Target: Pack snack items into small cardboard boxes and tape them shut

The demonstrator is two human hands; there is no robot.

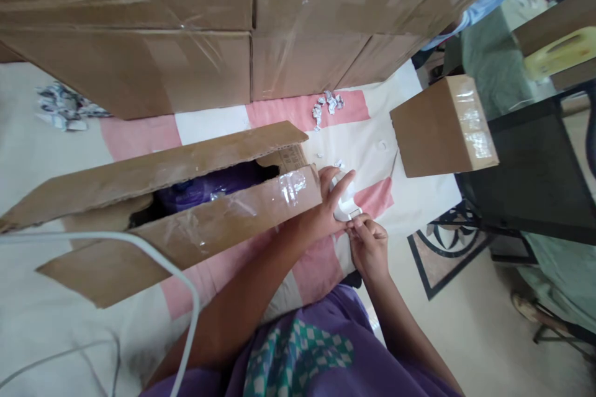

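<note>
Gripping a white tape dispenser (347,206), the left hand (330,197) curls its thumb and fingers around the body, just beside the near end of an open carton (223,223). The right hand (371,249) is closed at the dispenser's five o'clock edge, thumb and fingertips pinched together there; whether a strip of tape lies between them is too small to tell. The dispenser sits right of the view's middle, above a pink-and-white cloth (316,268). Taking it as the centre of the clock, the open carton lies at nine, its long flaps raised, with a shiny purple item (209,187) showing through the gap. A white cable (153,251) loops across the view at eight. Stacked cardboard boxes (195,68), banded with clear tape, stand at eleven to one. Small crumpled paper scraps (331,102) rest on the cloth at twelve, and a larger heap of crumpled paper (67,105) lies well apart near ten. At two stands a smaller taped box (431,130), with a yellow container (561,54) farther out. Purple clothing (363,353) fills six o'clock.
</note>
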